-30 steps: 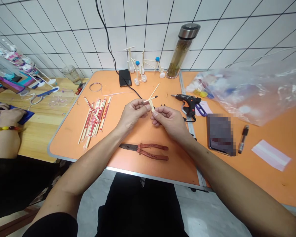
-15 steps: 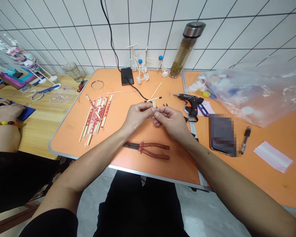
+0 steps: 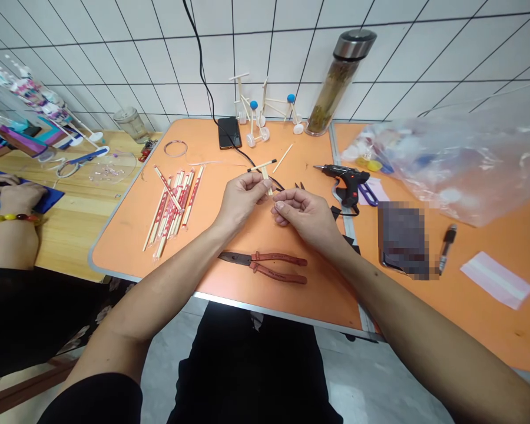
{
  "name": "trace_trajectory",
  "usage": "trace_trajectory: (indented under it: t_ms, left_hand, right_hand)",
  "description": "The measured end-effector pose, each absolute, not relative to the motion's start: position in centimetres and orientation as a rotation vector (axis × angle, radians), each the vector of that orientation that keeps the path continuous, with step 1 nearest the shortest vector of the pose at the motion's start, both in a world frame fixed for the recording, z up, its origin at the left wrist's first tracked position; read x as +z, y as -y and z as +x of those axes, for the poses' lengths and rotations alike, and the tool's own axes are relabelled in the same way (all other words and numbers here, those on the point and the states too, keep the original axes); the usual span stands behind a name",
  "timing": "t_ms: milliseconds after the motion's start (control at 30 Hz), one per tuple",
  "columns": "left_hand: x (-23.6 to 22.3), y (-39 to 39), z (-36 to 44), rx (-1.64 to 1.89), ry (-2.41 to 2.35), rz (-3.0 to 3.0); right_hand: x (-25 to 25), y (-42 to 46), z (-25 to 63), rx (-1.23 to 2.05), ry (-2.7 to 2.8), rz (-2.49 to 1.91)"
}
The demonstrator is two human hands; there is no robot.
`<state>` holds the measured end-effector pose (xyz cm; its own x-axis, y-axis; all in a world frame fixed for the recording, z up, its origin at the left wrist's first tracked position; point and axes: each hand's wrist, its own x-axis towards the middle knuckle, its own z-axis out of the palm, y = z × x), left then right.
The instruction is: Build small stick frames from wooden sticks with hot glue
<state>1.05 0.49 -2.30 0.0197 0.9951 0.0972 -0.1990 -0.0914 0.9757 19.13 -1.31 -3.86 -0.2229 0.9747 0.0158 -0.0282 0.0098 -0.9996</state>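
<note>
My left hand [image 3: 247, 195] pinches a small T-shaped piece of wooden sticks [image 3: 266, 176], its crossbar tipped black at both ends. Just to the right, my right hand [image 3: 302, 207] has thumb and fingers curled together. Whether anything tiny is between them I cannot make out. A short loose stick [image 3: 283, 158] lies beyond the hands, by a black cable. Pliers with red-brown handles [image 3: 276, 267] rest on the orange table [image 3: 128, 227] nearer to me.
Wrapped chopsticks [image 3: 172, 206] lie at left. Small stick models with blue balls [image 3: 254, 105] stand against the wall beside a tea bottle [image 3: 338, 85]. A glue gun [image 3: 345, 179], a phone [image 3: 401, 238] and a plastic bag [image 3: 468, 159] are at right. Another person's hand [image 3: 21, 197] is far left.
My hands have come apart: the left has shifted slightly left with the T-shaped stick piece, while the right stays about where it was. The view has tilted slightly.
</note>
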Motion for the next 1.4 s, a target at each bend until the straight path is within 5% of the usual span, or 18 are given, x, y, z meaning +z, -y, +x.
trace_trajectory:
  t_ms: [733,1400]
  left_hand:
    - [-3.7,-2.9,-0.3,1.421,-1.062,0.691]
    - [-4.0,-2.9,-0.5,1.374,-1.095,0.713]
  right_hand:
    - [-4.5,2.4,18.6,0.822,2.003,-1.076]
    - [-5.2,2.3,18.7,0.722,2.128,-0.931]
